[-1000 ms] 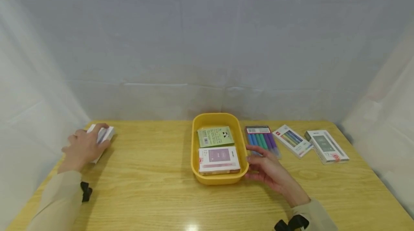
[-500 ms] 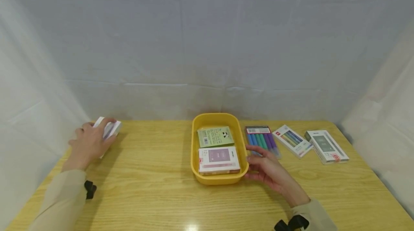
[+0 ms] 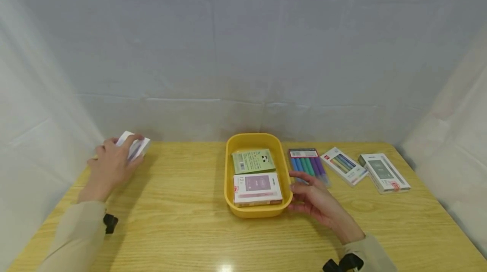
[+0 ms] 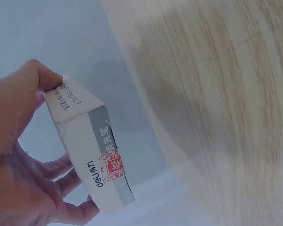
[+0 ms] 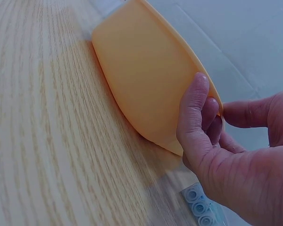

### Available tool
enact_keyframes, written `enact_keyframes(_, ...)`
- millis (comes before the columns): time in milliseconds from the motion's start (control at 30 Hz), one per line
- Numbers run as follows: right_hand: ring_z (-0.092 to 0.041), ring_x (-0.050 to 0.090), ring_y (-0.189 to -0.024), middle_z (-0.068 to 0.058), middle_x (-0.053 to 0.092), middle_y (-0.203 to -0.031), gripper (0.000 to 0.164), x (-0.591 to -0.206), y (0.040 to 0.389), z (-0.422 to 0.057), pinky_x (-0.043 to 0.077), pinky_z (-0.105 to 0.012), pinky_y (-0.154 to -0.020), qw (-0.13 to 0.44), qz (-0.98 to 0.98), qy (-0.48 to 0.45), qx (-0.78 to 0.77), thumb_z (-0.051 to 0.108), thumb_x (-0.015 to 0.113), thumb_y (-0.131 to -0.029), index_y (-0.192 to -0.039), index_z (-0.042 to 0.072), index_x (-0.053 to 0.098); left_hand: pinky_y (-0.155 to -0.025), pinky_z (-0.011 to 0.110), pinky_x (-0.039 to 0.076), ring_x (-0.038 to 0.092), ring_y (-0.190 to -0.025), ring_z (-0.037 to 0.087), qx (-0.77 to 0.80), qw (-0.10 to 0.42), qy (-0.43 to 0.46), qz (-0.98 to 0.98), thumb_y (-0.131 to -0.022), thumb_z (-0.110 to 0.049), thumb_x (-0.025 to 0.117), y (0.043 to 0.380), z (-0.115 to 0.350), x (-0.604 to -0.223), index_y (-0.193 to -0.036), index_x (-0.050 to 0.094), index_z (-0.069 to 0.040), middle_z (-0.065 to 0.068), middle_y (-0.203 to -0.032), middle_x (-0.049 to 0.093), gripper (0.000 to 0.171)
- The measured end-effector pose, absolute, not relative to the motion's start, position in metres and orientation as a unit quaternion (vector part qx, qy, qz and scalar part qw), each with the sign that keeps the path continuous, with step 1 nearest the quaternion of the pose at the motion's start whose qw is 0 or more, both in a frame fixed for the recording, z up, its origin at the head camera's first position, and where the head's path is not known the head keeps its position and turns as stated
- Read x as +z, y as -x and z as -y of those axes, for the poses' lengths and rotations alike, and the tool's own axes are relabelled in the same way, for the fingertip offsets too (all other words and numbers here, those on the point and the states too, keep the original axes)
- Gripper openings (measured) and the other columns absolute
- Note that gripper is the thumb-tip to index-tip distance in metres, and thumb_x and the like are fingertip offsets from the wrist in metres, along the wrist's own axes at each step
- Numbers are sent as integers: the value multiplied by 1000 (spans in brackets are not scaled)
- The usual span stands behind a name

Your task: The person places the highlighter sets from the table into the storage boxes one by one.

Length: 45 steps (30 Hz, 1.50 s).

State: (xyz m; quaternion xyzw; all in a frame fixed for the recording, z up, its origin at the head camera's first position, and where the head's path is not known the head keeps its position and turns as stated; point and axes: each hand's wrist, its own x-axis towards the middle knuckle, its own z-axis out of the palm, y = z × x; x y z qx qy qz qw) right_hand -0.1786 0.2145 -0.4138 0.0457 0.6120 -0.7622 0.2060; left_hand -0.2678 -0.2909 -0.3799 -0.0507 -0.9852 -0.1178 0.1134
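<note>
Hanging tilted at 10 o'clock in my head view, the white carton [image 4: 88,146] looks clear of the wooden table [image 3: 182,204], my left hand's [image 3: 110,168] fingers curled over opposite edges. I'd call it light, stiff card, a touch slick, corners easily dented, so those edges are the place to hold, no hard squeezing. Out at about 4 o'clock from it, the yellow tray [image 3: 255,212] carries a green pack [image 3: 251,162] and a purple-panelled box [image 3: 258,182]; my right hand [image 3: 317,200] has bent fingers that seem to pinch its rim at 4 o'clock. Past that, towards 3 o'clock, lie 3 more: a marker pack [image 3: 307,163], a pen pack [image 3: 344,166], a green-panelled box [image 3: 383,172].
</note>
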Motion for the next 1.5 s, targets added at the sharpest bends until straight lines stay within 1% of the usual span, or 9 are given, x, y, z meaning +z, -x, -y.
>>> enact_keyframes(267,-16,69,-86,-1,70,-101,62,-413,179,-214,63,-31,-76,206,-612,-48,-762,8,56,-99,-154,3,28,-67,83,36,38,-110,72,-119,126,57,983,-98,-35,63,266,280,-376,-144,42,-23,53,-134,33,52)
enact_keyframes(433,-16,69,-86,-1,70,-100,62,-414,179,-213,62,-31,-76,207,-611,-47,-762,7,56,-99,-153,3,28,-70,84,37,39,-114,72,-114,145,72,980,-98,-33,65,265,273,-376,-143,44,-25,51,-136,34,50)
enact_keyframes(733,-16,70,-87,-1,71,-100,61,-415,179,-214,62,-30,-76,206,-608,-46,-766,7,56,-99,-153,3,28,-68,81,38,39,-116,70,-112,157,92,977,-99,-32,65,263,261,-372,-142,46,-26,49,-138,35,47)
enact_keyframes(1100,-16,70,-88,-2,71,-103,61,-414,179,-214,62,-30,-77,203,-614,-47,-762,8,56,-99,-154,3,28,-70,79,39,40,-117,67,-110,166,111,974,-99,-31,64,259,249,-368,-143,46,-26,48,-138,36,48)
enact_keyframes(1333,-16,70,-89,-3,71,-105,62,-413,179,-214,62,-31,-77,204,-614,-48,-761,9,56,-100,-154,3,28,-72,81,38,40,-116,67,-108,168,129,971,-98,-30,66,256,239,-367,-143,46,-26,47,-139,36,48)
enact_keyframes(1500,-16,69,-89,-3,70,-105,62,-413,179,-214,62,-31,-77,203,-617,-51,-759,9,57,-99,-154,3,28,-72,81,38,42,-114,65,-111,176,138,968,-98,-31,66,254,231,-366,-141,47,-27,44,-139,38,48)
